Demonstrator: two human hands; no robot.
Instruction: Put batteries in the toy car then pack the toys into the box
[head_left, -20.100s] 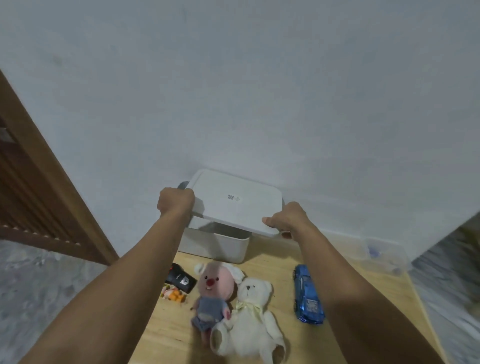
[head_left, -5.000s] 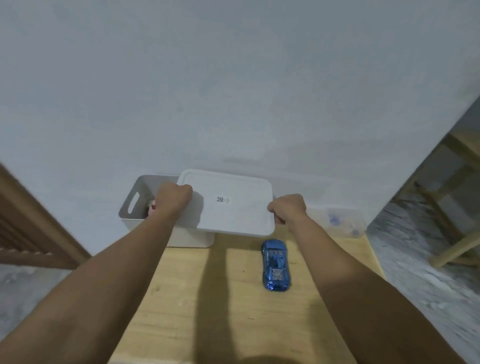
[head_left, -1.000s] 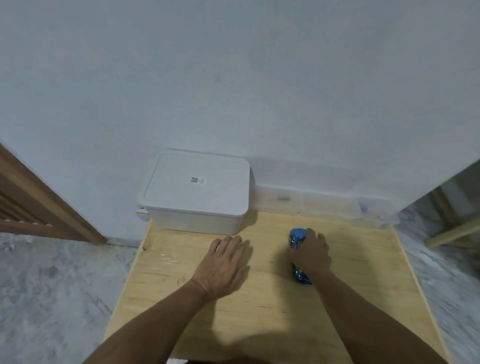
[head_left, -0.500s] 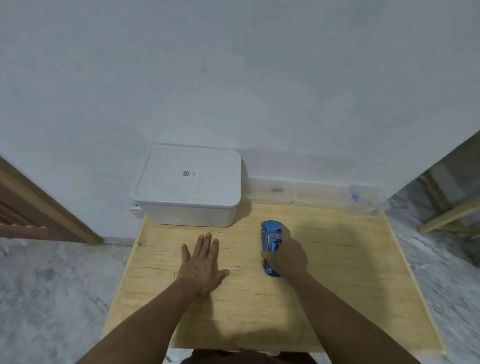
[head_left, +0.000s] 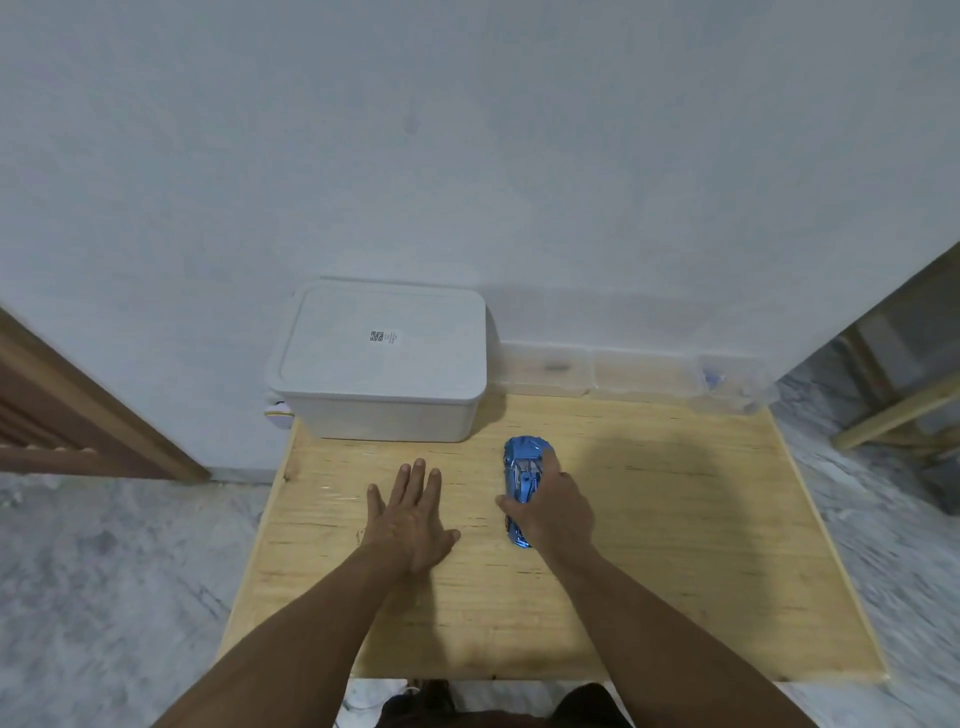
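Left hand (head_left: 410, 519): mine, flat on bare worktop (head_left: 675, 545).
Right hand (head_left: 558, 512): grips blue car (head_left: 522, 460), near lidded box (head_left: 382, 364) at the far-left edge.

A light wooden table (head_left: 675, 545) stands against a pale white wall (head_left: 467, 156). Along its far edge, against the wall, sits a row of clear plastic containers (head_left: 639, 374); the rightmost holds something small and blue, too blurred to identify. Grey marbled floor (head_left: 104, 571) lies on both sides. A brown wooden door frame (head_left: 78, 405) shows at left, and a pale wooden frame (head_left: 893, 410) at right.
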